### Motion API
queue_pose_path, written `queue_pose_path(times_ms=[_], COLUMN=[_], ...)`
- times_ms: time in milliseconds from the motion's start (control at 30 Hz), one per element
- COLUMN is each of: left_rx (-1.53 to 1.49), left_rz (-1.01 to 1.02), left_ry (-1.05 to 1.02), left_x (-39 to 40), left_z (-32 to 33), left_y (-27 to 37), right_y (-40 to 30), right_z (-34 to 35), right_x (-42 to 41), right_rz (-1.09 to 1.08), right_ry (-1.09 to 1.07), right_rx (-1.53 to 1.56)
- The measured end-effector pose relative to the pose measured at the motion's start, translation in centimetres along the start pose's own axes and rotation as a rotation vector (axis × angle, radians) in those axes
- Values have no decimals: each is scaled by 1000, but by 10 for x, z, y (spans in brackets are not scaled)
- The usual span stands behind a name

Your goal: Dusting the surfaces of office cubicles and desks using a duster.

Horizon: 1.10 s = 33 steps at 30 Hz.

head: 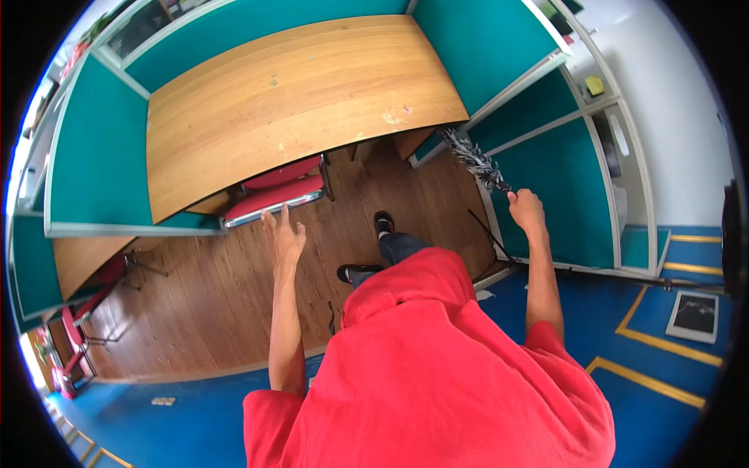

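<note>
My right hand [528, 212] grips the handle of a grey fluffy duster [473, 159], whose head points up and left towards the right front corner of a wooden desk [304, 88]. Whether the duster touches the desk edge I cannot tell. My left hand [285, 235] holds nothing, its fingers spread, and appears just in front of a red-seated chair [278, 196]. That chair is partly under the desk, with its backrest mostly hidden. The desk top bears several pale stains and a small pinkish mark.
Teal partition panels [96, 146] with pale frames enclose the desk on its left, back and right. More red chairs [73, 327] stand at the far left on the wooden floor [222, 304]. A blue wall [222, 421] with yellow trim runs behind me, carrying a framed picture [692, 316].
</note>
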State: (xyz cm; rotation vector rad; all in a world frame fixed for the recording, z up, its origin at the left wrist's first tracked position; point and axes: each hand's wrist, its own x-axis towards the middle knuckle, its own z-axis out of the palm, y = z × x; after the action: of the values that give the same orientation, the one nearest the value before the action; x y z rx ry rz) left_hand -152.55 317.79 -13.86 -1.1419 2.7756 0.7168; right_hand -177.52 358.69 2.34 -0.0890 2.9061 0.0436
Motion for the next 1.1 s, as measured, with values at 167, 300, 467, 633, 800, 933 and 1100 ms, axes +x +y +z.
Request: queue_pose_path(times_ms=[167, 300, 467, 633, 800, 933, 1100], left_rx=[-211, -591, -693, -487, -492, -499, -443], left_rz=[158, 627, 864, 1164, 1209, 1221, 1230], left_ry=[70, -134, -312, -144, 19, 76, 193], left_x=[-7, -29, -58, -73, -67, -57, -40], left_z=[-1, -1, 5, -2, -7, -12, -36], left_y=[41, 109, 179, 212, 224, 235, 253], right_y=[-6, -10, -32, -54, -53, -45, -21], right_z=[-9, -35, -67, -102, -132, -147, -163], right_x=[-48, -74, -104, -143, -157, -148, -116], right_rz=[55, -3, -160, -208, -246, -381, -461], right_ry=[-52, -157, -131, -128, -102, -89, -230], right_rx=[38, 53, 131, 123, 53, 95, 232])
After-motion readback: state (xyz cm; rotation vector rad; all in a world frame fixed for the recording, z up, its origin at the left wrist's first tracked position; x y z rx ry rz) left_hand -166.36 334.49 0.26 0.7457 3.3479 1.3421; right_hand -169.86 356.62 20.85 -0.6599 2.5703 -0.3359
